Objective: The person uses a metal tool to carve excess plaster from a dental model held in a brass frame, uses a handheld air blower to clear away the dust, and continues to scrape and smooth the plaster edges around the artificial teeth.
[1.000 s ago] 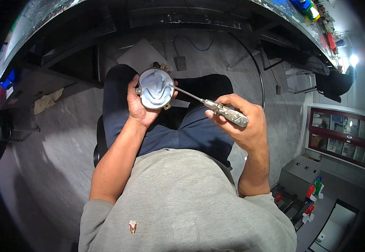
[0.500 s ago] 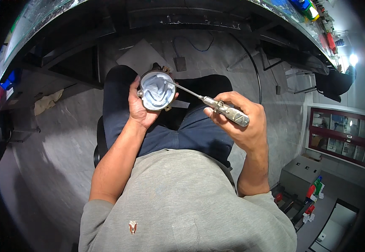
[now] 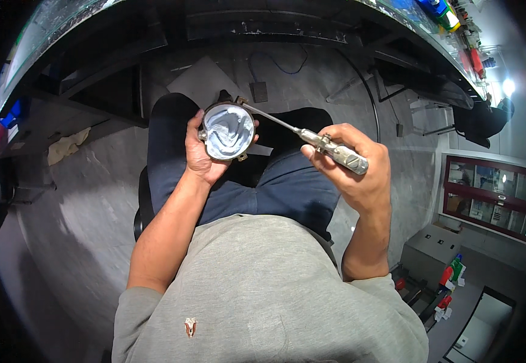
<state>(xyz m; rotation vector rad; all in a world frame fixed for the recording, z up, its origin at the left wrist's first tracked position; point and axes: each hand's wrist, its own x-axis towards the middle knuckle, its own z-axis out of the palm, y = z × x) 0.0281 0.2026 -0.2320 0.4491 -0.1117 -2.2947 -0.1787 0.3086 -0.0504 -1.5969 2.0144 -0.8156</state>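
Note:
My left hand (image 3: pixel 202 154) is wrapped round a round metal flask (image 3: pixel 207 111) filled with pale bluish-white paste (image 3: pixel 225 136), which has an uneven, grooved surface. My right hand (image 3: pixel 354 163) grips the silver handle of a tool (image 3: pixel 341 154) with a long thin straight shaft (image 3: pixel 272 118). The shaft's end lies at the upper right rim of the flask, beside a small metal lug; whether it touches there I cannot tell. Both hands are raised over my dark-trousered legs.
A dark-framed bench (image 3: pixel 245 27) spans the top, cluttered at its right. Below lie a pedal (image 3: pixel 259 92), cables and a cloth (image 3: pixel 68 145). At right are a person in dark clothing (image 3: pixel 481 121), a maroon cabinet (image 3: pixel 492 172) and a grey box (image 3: pixel 430 252).
My right hand has moved slightly up and to the right, and the tool's end has shifted from over the paste to the flask's upper right rim.

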